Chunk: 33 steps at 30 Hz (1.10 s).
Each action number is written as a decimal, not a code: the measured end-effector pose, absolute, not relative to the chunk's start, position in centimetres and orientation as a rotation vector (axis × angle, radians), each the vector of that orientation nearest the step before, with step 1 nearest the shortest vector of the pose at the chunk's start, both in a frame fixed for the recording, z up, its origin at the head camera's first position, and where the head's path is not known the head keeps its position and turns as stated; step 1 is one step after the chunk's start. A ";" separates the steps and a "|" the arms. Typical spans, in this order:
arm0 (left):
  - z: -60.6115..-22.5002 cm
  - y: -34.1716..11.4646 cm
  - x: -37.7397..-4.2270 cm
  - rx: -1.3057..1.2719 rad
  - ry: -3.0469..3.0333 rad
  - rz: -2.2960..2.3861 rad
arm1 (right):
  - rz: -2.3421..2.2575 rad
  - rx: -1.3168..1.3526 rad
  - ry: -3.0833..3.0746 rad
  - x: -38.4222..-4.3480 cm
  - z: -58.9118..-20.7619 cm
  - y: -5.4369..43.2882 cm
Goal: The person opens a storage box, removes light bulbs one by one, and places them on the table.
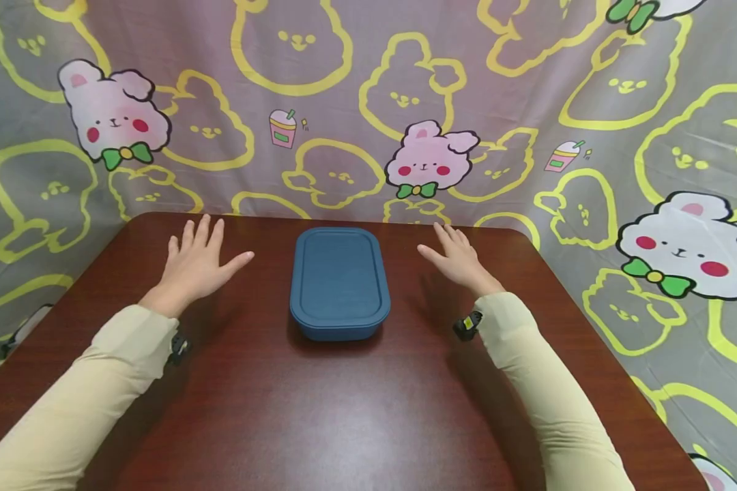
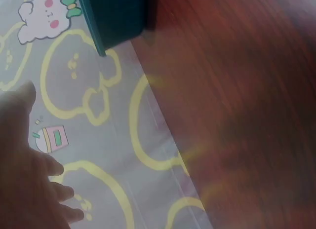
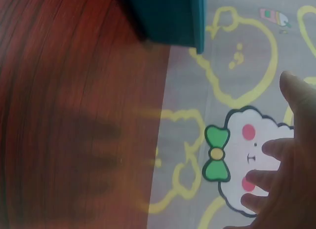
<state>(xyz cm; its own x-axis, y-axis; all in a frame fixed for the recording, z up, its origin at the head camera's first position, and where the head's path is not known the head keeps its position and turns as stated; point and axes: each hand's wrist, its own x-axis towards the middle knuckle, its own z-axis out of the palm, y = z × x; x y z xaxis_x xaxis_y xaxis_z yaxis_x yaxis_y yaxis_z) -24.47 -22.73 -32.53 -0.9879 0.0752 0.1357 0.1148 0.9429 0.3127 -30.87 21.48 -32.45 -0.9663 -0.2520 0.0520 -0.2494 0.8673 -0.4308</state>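
A blue rectangular lidded box (image 1: pixel 340 279) rests on the dark wood table, its lid on top and one short end toward me. To its left my left hand (image 1: pixel 195 262) hovers with fingers spread, apart from the box. On the other side, my right hand (image 1: pixel 457 258) is held over the table, fingers extended and thumb toward the box, touching nothing. In the left wrist view the box's side (image 2: pixel 116 17) shows at the top, away from the left hand (image 2: pixel 29 174). The right wrist view likewise has the box (image 3: pixel 170 17) at its top and the right hand (image 3: pixel 281 174) lower right.
The brown table (image 1: pixel 252 423) has a glossy top. A curtain (image 1: pixel 338 102) with cartoon rabbits and yellow outlines stands behind its far edge and along the right side. Each wrist carries a small black device, such as the right wrist's camera (image 1: pixel 467 326).
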 end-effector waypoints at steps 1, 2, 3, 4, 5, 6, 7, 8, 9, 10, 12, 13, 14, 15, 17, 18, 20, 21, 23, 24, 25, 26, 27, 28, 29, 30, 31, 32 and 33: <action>-32.4 -22.5 -24.5 -0.156 -2.968 -0.496 | -0.745 -0.422 3.009 -30.8 -32.4 21.3; -32.3 -22.3 -24.5 -0.167 -2.959 -0.499 | -0.784 -0.435 2.989 -30.8 -32.4 21.1; -32.3 -22.0 -24.6 -0.177 -2.947 -0.501 | -0.818 -0.447 2.968 -30.7 -32.3 20.9; -32.2 -21.8 -24.6 -0.187 -2.936 -0.506 | -0.848 -0.458 2.948 -30.7 -32.3 20.7; -32.2 -21.6 -24.7 -0.196 -2.926 -0.506 | -0.877 -0.463 2.928 -30.7 -32.3 20.5; -32.2 -21.3 -24.7 -0.207 -2.915 -0.511 | -0.904 -0.471 2.911 -30.6 -32.3 20.3; -32.3 -21.1 -24.8 -0.217 -2.902 -0.517 | -0.926 -0.481 2.898 -30.6 -32.4 20.1; -32.3 -20.9 -24.8 -0.227 -2.888 -0.527 | -0.945 -0.493 2.886 -30.6 -32.4 19.9; -32.3 -20.7 -24.8 -0.238 -2.876 -0.540 | -0.963 -0.506 2.877 -30.7 -32.5 19.8; -32.3 -20.5 -24.9 -0.250 -2.867 -0.560 | -0.982 -0.522 2.867 -30.7 -32.5 19.6; -32.4 -20.1 -24.9 -0.280 -2.851 -0.605 | -1.024 -0.538 2.845 -30.7 -32.6 19.2; -32.4 -20.0 -24.9 -0.292 -2.845 -0.632 | -1.041 -0.543 2.834 -30.6 -32.7 19.1; -32.5 -19.8 -25.0 -0.305 -2.842 -0.658 | -1.057 -0.545 2.822 -30.6 -32.8 18.9; -32.6 -19.6 -25.0 -0.319 -2.842 -0.684 | -1.070 -0.543 2.810 -30.6 -32.8 18.7; -32.8 -19.3 -25.1 -0.351 -2.847 -0.727 | -1.096 -0.537 2.784 -30.4 -33.0 18.3; -33.0 -19.2 -25.1 -0.363 -2.852 -0.747 | -1.100 -0.539 2.773 -30.4 -33.2 18.1; -33.4 -18.9 -25.3 -0.384 -2.866 -0.776 | -1.110 -0.557 2.752 -30.3 -33.4 17.6; -33.6 -18.7 -25.3 -0.392 -2.875 -0.794 | -1.112 -0.563 2.740 -30.3 -33.6 17.4; -34.0 -18.3 -25.5 -0.402 -2.892 -0.832 | -1.113 -0.579 2.720 -30.3 -34.0 17.1; -34.3 -18.1 -25.5 -0.406 -2.902 -0.855 | -1.111 -0.586 2.715 -30.3 -34.2 16.9; -34.5 -17.9 -25.6 -0.411 -2.908 -0.877 | -1.108 -0.592 2.708 -30.3 -34.4 16.8; -34.8 -17.7 -25.6 -0.415 -2.915 -0.902 | -1.104 -0.589 2.702 -30.3 -34.6 16.6; -35.1 -17.4 -25.7 -0.417 -2.924 -0.923 | -1.103 -0.600 2.696 -30.3 -34.9 16.5; -35.4 -17.2 -25.7 -0.419 -2.933 -0.939 | -1.102 -0.600 2.690 -30.3 -35.1 16.4; -35.6 -17.0 -25.7 -0.421 -2.941 -0.960 | -1.101 -0.598 2.685 -30.3 -35.3 16.2; -35.9 -16.8 -25.8 -0.421 -2.951 -0.979 | -1.102 -0.596 2.677 -30.2 -35.5 16.1; -36.2 -16.7 -25.8 -0.419 -2.959 -0.996 | -1.102 -0.592 2.667 -30.2 -35.8 16.0; -36.5 -16.5 -25.8 -0.415 -2.969 -1.011 | -1.098 -0.588 2.659 -30.2 -36.1 16.0; -36.7 -16.4 -25.8 -0.412 -2.980 -1.023 | -1.094 -0.582 2.650 -30.1 -36.3 15.9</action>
<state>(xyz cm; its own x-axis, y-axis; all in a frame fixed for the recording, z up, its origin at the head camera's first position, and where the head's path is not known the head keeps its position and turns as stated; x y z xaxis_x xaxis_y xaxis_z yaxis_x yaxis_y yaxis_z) -25.76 -16.43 -36.75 -0.9658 0.2544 0.0503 0.2317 0.7592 0.6082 -30.14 15.88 -36.32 -0.8985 -0.4365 -0.0474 -0.2761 0.6455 -0.7121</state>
